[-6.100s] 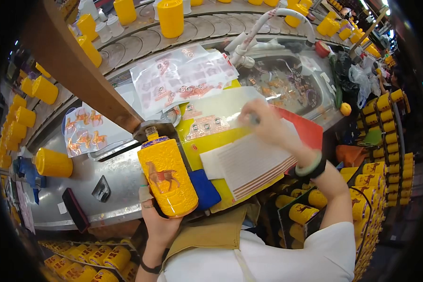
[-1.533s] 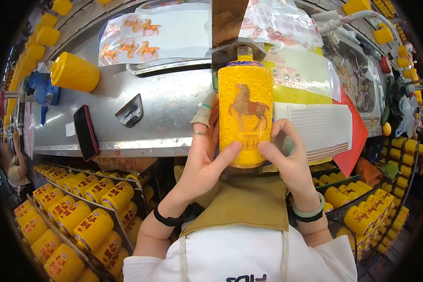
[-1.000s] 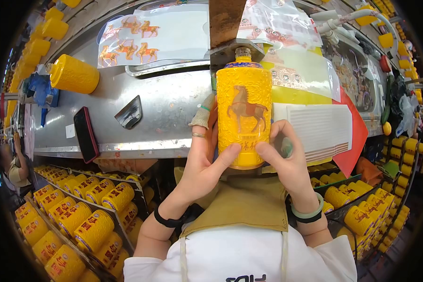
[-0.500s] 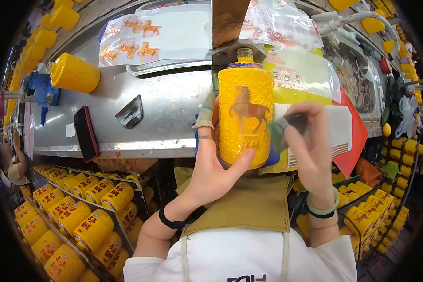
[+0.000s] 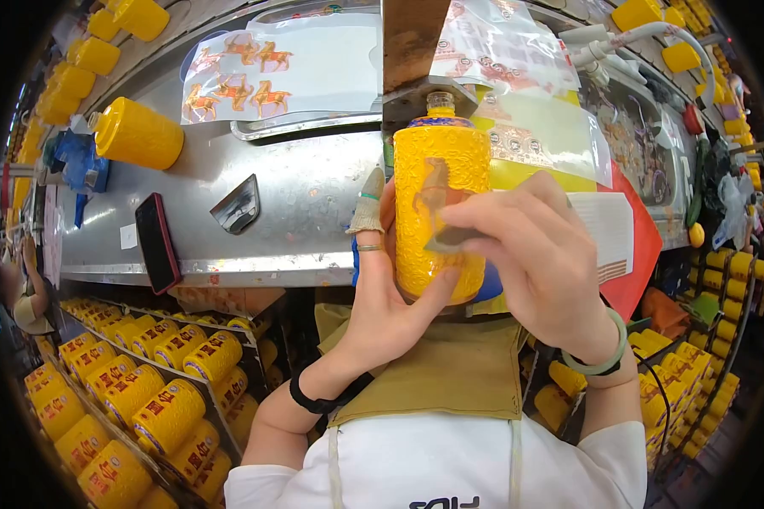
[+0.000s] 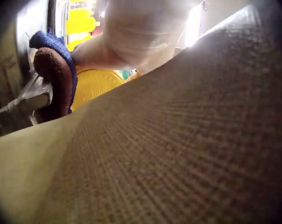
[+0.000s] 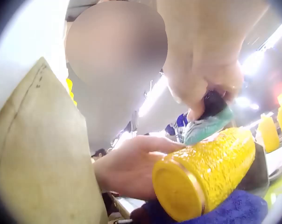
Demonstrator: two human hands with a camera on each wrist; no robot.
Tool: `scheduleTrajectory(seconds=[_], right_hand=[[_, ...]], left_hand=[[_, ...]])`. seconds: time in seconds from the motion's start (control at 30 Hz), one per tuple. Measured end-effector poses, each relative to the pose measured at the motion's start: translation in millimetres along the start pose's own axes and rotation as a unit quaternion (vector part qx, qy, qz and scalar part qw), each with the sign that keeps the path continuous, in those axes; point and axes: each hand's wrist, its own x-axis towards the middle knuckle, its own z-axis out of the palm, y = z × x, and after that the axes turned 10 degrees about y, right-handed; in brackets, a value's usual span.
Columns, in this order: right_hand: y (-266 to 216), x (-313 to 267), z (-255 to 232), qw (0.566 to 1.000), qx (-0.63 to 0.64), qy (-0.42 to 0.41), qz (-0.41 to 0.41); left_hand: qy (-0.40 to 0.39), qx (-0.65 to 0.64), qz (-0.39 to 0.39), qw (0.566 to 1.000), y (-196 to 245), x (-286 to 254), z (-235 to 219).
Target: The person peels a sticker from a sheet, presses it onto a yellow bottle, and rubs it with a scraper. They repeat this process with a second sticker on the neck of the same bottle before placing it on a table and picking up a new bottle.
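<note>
A yellow embossed bottle [image 5: 414, 259] lies with its clear glass neck at a dark metal bracket [image 5: 424, 87]. On its front is a brown horse decal [image 5: 434, 176], partly covered by my right hand. My left hand [image 5: 382, 310] grips the bottle's left side, thumb on the lower front, a cloth finger cot [image 5: 367, 208] on one finger. My right hand [image 5: 539, 254] pinches a small scraper [image 7: 208, 123], dark at the grip with a greenish blade, against the decal area. In the left wrist view the bottle's round base [image 6: 96, 86] shows beside a blue cloth [image 6: 68, 65].
Left on the metal bench are another yellow bottle [image 5: 137, 133], a phone [image 5: 157, 244], a dark glossy piece [image 5: 234, 204] and a horse decal sheet [image 5: 323, 72]. To the right lie striped paper [image 5: 615, 222] and a sink [image 5: 641, 136]. Racks of yellow bottles [image 5: 170, 416] stand below.
The right hand first reached over the papers, then both thumbs pressed the bottle's lower front. The right hand has since brought the scraper leftward onto the decal; the left keeps its grip.
</note>
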Motion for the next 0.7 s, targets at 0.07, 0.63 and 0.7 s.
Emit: scheduleTrajectory(seconds=[0.07,0.63,0.7], right_hand=[[1.7,-6.1,0.5,1.000,-0.003,0.015,0.016],[-2.4,-65.3,-2.4,0.986,-0.037,0.031,-0.160],[-11.2,-53.6,-8.9,0.985,0.007,0.004,-0.170]], left_hand=[[-0.006,0.006,-0.003,1.000,1.0,-0.2,-0.6],[-0.108,-0.010,0.051,0.993,-8.8,-3.1,-37.6],[-0.062,0.081,0.021,0.995,-14.1,-7.8,-33.1]])
